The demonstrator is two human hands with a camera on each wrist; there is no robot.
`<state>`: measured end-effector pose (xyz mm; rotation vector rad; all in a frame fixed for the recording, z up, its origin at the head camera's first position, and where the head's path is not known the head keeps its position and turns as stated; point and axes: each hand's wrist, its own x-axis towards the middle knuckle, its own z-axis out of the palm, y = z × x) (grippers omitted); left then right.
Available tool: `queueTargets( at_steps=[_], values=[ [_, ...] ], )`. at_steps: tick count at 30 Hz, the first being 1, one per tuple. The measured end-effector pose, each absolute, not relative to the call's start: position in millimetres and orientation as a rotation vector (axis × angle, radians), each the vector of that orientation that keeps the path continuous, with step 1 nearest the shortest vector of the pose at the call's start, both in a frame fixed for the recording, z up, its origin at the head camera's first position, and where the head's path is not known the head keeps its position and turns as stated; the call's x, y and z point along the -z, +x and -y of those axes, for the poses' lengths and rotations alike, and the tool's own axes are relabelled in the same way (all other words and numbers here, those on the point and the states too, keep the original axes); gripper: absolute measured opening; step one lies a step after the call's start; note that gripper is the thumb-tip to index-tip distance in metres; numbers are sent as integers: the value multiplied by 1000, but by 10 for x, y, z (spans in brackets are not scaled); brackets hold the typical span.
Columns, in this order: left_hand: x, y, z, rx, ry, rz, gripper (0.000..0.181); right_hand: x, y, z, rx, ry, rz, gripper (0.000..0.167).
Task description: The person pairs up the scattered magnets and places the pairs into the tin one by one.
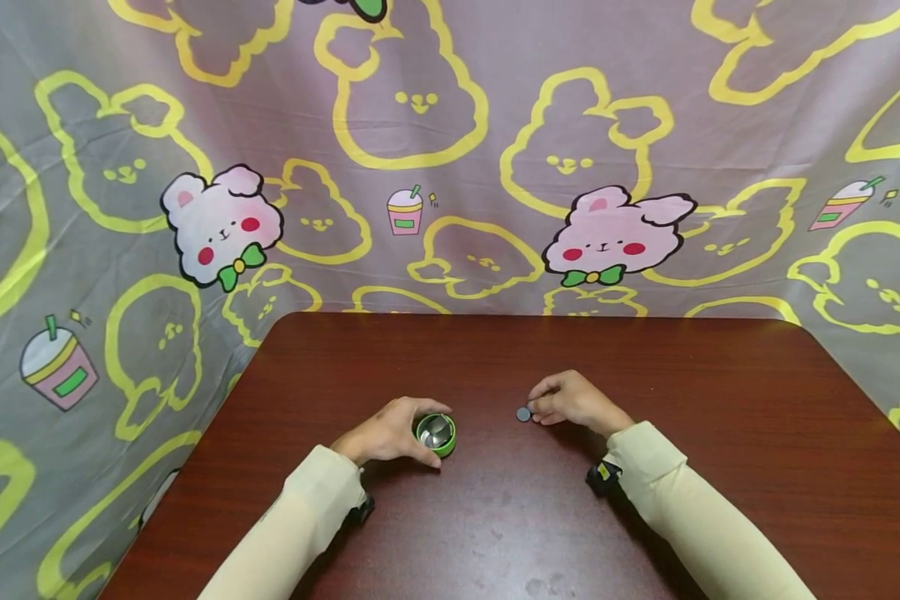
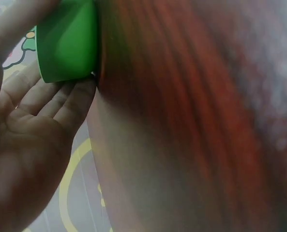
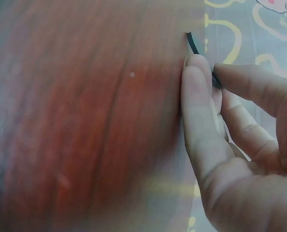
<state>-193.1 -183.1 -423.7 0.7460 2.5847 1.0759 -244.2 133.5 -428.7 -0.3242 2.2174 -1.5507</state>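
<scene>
My left hand (image 1: 393, 432) holds a small round green container (image 1: 447, 451), its thumb on the near side and its fingers on the far side. The container stands on the table with a shiny, silvery inside. Up close in the left wrist view, the smooth green wall (image 2: 68, 43) sits between thumb and fingers. To the right, my right hand (image 1: 570, 402) pinches the edge of a small flat grey disc (image 1: 523, 414) at the tabletop. Seen edge-on in the right wrist view, the dark disc (image 3: 192, 42) is partly hidden by the thumb and fingers.
Both hands are over a dark reddish-brown wooden table (image 1: 487, 533) with rounded far corners. A grey-pink curtain (image 1: 465, 192) with yellow outlines and cartoon rabbits hangs behind it and along the sides. Bands with small black devices (image 1: 603, 475) are at the wrists.
</scene>
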Motion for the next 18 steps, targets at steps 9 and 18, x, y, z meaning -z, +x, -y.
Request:
queueTargets(
  at_steps=[9,18],
  values=[
    [4235,-1915,1847,-1118,715,-2557,75,4300,-2448,-1345,1629,-244,-2079,12],
    [4248,-1917,1851,-1131,687,-2552,75,4296,-2463,-1337,1603,-212,-2084,10]
  ],
)
